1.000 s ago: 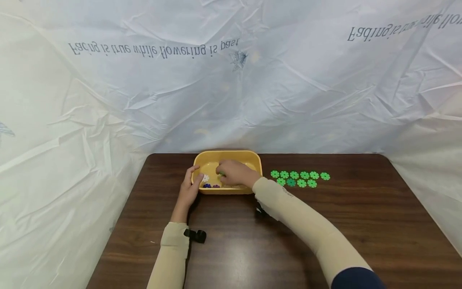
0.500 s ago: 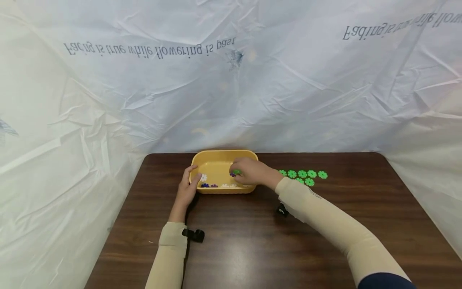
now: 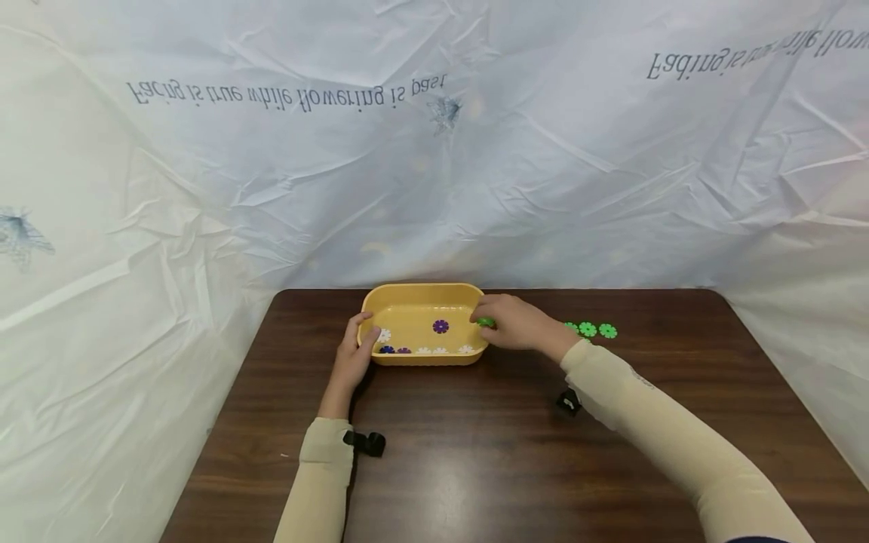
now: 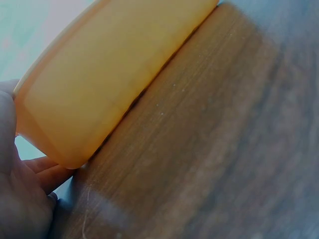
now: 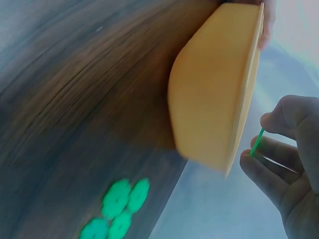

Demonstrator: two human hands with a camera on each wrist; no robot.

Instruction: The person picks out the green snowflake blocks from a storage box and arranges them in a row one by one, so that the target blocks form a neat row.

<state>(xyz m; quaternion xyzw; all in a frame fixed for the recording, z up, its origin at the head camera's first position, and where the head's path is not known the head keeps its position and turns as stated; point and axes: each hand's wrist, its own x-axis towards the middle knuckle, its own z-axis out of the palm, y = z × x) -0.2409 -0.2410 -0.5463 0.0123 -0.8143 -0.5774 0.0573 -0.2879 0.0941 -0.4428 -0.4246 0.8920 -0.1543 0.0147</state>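
My left hand grips the left end of a yellow plastic bin, thumb over the rim and fingers along the outer wall. Between the thumb and fingers of my right hand is a green snowflake disc, seen edge-on in the right wrist view. That hand is over the bin's right end. Inside the bin, a purple snowflake disc lies mid-floor. A white snowflake disc sits near my left thumb, and several white, blue and purple ones line the front wall.
Green snowflake discs lie in rows on the brown wooden table right of the bin, partly hidden by my right arm. A white printed sheet hangs behind the table. Each wrist wears a black camera.
My right hand has moved right, from the middle of the bin to its right end, carrying the green snowflake disc. The purple disc is now uncovered. My left hand stays on the bin.
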